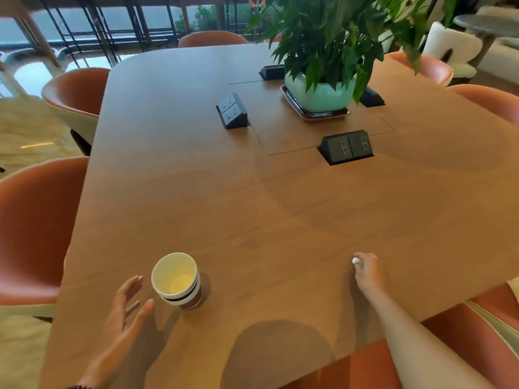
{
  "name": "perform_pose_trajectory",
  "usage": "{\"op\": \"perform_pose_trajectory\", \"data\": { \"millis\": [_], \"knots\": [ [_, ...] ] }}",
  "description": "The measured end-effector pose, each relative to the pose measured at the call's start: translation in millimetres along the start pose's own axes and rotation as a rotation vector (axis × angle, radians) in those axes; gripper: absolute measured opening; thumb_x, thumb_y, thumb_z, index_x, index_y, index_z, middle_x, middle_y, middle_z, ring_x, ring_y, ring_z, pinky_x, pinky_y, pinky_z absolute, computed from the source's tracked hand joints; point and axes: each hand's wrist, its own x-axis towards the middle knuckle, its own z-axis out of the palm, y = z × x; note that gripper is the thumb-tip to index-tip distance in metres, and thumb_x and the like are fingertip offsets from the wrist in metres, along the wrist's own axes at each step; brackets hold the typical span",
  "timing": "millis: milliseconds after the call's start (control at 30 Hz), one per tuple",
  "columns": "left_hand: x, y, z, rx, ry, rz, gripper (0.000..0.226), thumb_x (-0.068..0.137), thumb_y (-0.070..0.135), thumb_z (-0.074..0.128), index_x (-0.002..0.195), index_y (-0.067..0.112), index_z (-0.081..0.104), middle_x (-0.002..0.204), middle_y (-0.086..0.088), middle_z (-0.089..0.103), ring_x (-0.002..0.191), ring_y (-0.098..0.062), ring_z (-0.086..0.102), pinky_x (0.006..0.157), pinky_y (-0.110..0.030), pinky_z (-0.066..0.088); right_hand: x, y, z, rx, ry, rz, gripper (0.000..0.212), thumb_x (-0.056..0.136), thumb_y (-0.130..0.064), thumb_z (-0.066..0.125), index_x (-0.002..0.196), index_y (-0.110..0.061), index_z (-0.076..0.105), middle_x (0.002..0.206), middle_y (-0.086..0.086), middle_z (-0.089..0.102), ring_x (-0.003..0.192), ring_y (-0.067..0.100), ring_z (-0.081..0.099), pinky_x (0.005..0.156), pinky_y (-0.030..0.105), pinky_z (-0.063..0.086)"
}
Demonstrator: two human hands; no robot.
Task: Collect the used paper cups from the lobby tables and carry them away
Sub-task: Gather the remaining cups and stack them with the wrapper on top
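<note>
A stack of paper cups [177,280], white with dark red bands, stands upright on the brown wooden table [252,206] near its front left corner. The top cup looks empty inside. My left hand [123,310] is just left of the stack, fingers spread, a small gap from the cups and holding nothing. My right hand [368,272] rests on the table to the right, fingers closed around a small white object [356,261] that I cannot identify.
A potted plant [323,91] in a pale green pot stands on a tray at the table's middle. Several black pop-up socket boxes [346,147] surround it. Orange chairs [33,228] ring the table. Windows lie at the back left.
</note>
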Motion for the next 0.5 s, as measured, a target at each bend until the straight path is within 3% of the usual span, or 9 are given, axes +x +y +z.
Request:
{"op": "perform_pose_trajectory", "data": {
  "millis": [133,267,333,433,500],
  "knots": [
    [-6.1,12.8,1.3,0.005,0.003,-0.003,0.092,0.061,0.067,0.058,0.137,0.018,0.038,0.141,-0.001,0.045,0.127,-0.023,0.045,0.104,-0.038,0.036,-25.6,-48.2,3.4,0.251,-0.004,-0.125,0.023,0.092,-0.003,0.053,0.112,0.000,0.064,0.108,0.020,0.062,0.098,0.035,0.058,0.081,0.034,0.040],
    [-15.1,19.0,-3.2,-0.003,0.036,-0.042,0.068,0.084,0.046,0.060,0.139,0.017,0.034,0.141,0.000,0.042,0.127,-0.023,0.043,0.105,-0.039,0.036,-77.9,-126.6,6.5,0.530,-0.091,-0.250,0.019,0.091,-0.013,0.056,0.108,-0.018,0.063,0.095,-0.005,0.068,0.082,0.004,0.062,0.073,0.021,0.045],
    [-14.6,20.1,-3.3,0.023,0.021,-0.061,0.065,0.084,0.027,0.062,0.141,0.018,0.032,0.143,-0.001,0.041,0.127,-0.022,0.043,0.105,-0.037,0.036,-106.6,-160.0,8.6,0.670,-0.145,-0.289,0.017,0.091,-0.019,0.059,0.101,-0.032,0.059,0.090,-0.014,0.067,0.082,-0.006,0.061,0.068,0.010,0.044],
    [-19.7,23.0,-9.2,0.044,0.017,-0.070,0.069,0.082,0.026,0.065,0.141,0.018,0.030,0.145,0.000,0.038,0.126,-0.016,0.041,0.106,-0.035,0.035,-148.6,-203.0,18.1,0.807,-0.258,-0.369,0.007,0.089,-0.041,0.059,0.093,-0.037,0.055,0.088,-0.015,0.068,0.084,-0.002,0.063,0.065,0.015,0.049],
    [-22.7,25.7,-13.0,0.042,0.020,-0.062,0.073,0.079,0.031,0.066,0.141,0.021,0.029,0.145,0.003,0.037,0.129,-0.013,0.039,0.109,-0.037,0.035,-167.4,-222.5,25.4,0.819,-0.318,-0.425,0.020,0.087,-0.054,0.056,0.095,-0.036,0.056,0.093,-0.019,0.067,0.089,0.001,0.064,0.070,0.022,0.052]
  ]
}}
